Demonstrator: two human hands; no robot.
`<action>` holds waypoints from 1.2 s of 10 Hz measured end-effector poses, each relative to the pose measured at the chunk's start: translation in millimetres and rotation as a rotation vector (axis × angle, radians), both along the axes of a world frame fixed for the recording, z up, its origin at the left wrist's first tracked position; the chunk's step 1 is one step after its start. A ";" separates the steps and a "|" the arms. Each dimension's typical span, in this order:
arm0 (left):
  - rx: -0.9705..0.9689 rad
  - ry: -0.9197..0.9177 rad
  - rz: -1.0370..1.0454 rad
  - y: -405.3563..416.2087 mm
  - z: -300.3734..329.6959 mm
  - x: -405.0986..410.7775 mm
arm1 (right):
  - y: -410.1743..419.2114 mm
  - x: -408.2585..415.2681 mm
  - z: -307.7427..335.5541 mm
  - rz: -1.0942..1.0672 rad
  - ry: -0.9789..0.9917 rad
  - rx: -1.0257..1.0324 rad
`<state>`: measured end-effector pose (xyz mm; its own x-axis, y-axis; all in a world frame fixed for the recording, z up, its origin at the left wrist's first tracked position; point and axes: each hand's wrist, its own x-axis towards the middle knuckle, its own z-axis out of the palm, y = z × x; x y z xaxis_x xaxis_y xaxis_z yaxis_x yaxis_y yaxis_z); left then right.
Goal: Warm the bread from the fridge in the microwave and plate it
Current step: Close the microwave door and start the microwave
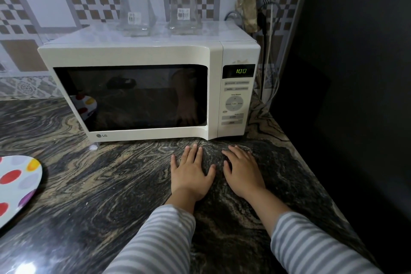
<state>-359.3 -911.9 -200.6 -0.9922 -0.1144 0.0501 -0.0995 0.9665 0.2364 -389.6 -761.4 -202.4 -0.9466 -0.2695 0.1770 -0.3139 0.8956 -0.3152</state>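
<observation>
While both hands lie flat and apart, the LG microwave (142, 87) display (241, 71) reads 1:00.

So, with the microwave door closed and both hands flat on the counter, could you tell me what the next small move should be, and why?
Probably reach the right hand up to the start button. The microwave door is closed, its display reads 1:00, the window is dark, and both hands, left hand included, lie idle on the counter.
</observation>
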 end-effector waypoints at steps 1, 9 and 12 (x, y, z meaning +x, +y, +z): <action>0.003 -0.002 -0.002 -0.1 0.0 0.8 | -0.2 1.3 -0.2 -0.001 -0.005 0.001; -0.001 -0.017 -0.002 0.3 1.3 1.2 | 1.9 -3.4 5.4 -0.080 -0.022 -0.186; 0.002 -0.007 0.001 0.2 0.1 -0.3 | 5.9 -29.8 22.3 -0.156 0.129 -0.049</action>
